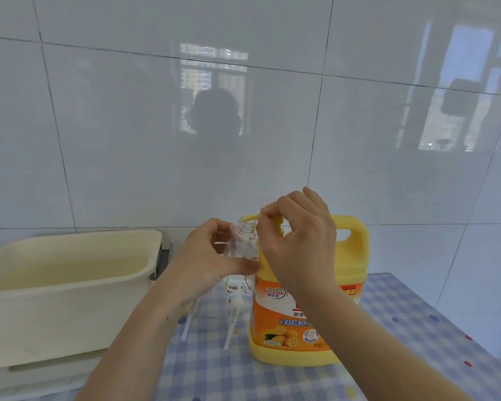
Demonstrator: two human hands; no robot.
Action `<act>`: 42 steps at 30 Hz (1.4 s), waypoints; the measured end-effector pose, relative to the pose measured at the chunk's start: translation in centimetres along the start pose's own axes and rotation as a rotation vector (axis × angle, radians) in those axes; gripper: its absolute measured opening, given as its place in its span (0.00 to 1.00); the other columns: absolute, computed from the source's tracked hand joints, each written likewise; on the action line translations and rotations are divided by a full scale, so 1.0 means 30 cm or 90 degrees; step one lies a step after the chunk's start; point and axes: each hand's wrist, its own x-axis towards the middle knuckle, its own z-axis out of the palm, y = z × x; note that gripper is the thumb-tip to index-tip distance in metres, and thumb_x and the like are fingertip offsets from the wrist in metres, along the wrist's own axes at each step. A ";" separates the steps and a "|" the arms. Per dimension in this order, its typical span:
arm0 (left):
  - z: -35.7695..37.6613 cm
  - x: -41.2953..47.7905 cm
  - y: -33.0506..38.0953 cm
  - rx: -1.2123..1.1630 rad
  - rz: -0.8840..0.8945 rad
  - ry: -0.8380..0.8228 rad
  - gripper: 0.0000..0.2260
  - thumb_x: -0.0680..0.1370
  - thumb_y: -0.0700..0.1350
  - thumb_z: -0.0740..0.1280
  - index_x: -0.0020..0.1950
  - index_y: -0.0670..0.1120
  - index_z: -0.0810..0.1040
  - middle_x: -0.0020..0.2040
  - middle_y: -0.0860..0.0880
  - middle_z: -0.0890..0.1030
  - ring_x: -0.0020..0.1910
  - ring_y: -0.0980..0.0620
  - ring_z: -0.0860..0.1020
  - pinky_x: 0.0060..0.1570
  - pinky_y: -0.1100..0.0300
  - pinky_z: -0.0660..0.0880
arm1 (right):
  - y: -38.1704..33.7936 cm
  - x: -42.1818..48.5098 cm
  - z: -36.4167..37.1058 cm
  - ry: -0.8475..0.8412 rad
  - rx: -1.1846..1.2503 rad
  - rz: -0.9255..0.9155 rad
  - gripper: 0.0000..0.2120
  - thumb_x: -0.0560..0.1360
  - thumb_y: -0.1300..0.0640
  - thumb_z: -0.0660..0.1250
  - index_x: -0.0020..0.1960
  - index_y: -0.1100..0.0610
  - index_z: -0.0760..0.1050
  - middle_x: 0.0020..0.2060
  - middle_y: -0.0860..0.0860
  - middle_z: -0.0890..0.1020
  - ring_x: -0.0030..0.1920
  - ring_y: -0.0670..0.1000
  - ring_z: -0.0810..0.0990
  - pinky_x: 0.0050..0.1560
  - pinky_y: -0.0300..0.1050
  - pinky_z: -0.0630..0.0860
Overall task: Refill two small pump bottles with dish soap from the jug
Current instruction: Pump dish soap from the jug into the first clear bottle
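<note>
My left hand [211,261] grips a small clear bottle [243,241] and holds it up, its threaded neck open and uncapped. Right beside it stands the yellow dish soap jug [313,319] with an orange label. My right hand [298,241] curls over the jug's top and pinches its yellow pump spout [249,217], whose tip hangs just above the bottle's mouth. A second clear bottle [235,285] stands low behind my left hand, mostly hidden. Two white pump heads with long tubes [232,316] lie on the cloth in front of it.
A large cream plastic tub [70,285] stands at the left, close to my left forearm. The table wears a blue checked cloth [402,342] and its edge runs along the right. A glossy white tiled wall rises directly behind.
</note>
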 end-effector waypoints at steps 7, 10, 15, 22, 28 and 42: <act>-0.005 0.001 0.004 -0.029 0.015 0.040 0.24 0.61 0.44 0.82 0.52 0.53 0.77 0.51 0.54 0.83 0.52 0.52 0.81 0.58 0.49 0.78 | -0.019 0.055 -0.024 -0.009 0.006 0.040 0.08 0.69 0.61 0.68 0.31 0.59 0.77 0.28 0.49 0.77 0.32 0.51 0.74 0.65 0.42 0.66; -0.005 0.003 0.006 -0.027 0.029 0.055 0.23 0.62 0.47 0.81 0.53 0.54 0.76 0.51 0.56 0.82 0.52 0.54 0.80 0.57 0.52 0.78 | -0.022 0.085 -0.035 -0.037 -0.011 0.029 0.08 0.69 0.60 0.68 0.32 0.58 0.78 0.28 0.49 0.79 0.32 0.51 0.75 0.67 0.43 0.65; -0.005 0.003 0.007 -0.021 0.051 0.072 0.23 0.62 0.48 0.81 0.53 0.55 0.76 0.51 0.58 0.82 0.52 0.57 0.80 0.52 0.59 0.77 | -0.018 0.087 -0.041 -0.053 -0.009 0.019 0.07 0.69 0.59 0.68 0.32 0.57 0.79 0.29 0.48 0.80 0.33 0.51 0.77 0.65 0.40 0.64; 0.001 -0.001 0.013 -0.004 0.080 0.100 0.24 0.63 0.46 0.81 0.55 0.54 0.76 0.52 0.57 0.82 0.53 0.57 0.79 0.53 0.60 0.76 | -0.014 0.076 -0.032 -0.039 0.010 0.019 0.07 0.70 0.60 0.69 0.33 0.57 0.79 0.30 0.49 0.81 0.34 0.51 0.77 0.64 0.30 0.59; 0.009 -0.008 0.025 0.006 0.099 0.118 0.25 0.63 0.46 0.81 0.56 0.52 0.77 0.52 0.56 0.81 0.54 0.54 0.79 0.56 0.54 0.77 | -0.011 0.079 -0.024 -0.024 0.019 0.009 0.08 0.69 0.61 0.69 0.31 0.59 0.77 0.28 0.50 0.78 0.32 0.52 0.75 0.61 0.30 0.62; 0.012 -0.007 0.010 0.037 0.094 0.099 0.23 0.60 0.48 0.82 0.51 0.53 0.77 0.45 0.58 0.82 0.46 0.62 0.79 0.40 0.69 0.71 | 0.011 0.036 -0.006 0.004 0.040 -0.025 0.07 0.68 0.64 0.69 0.32 0.61 0.76 0.28 0.51 0.76 0.33 0.54 0.73 0.41 0.44 0.71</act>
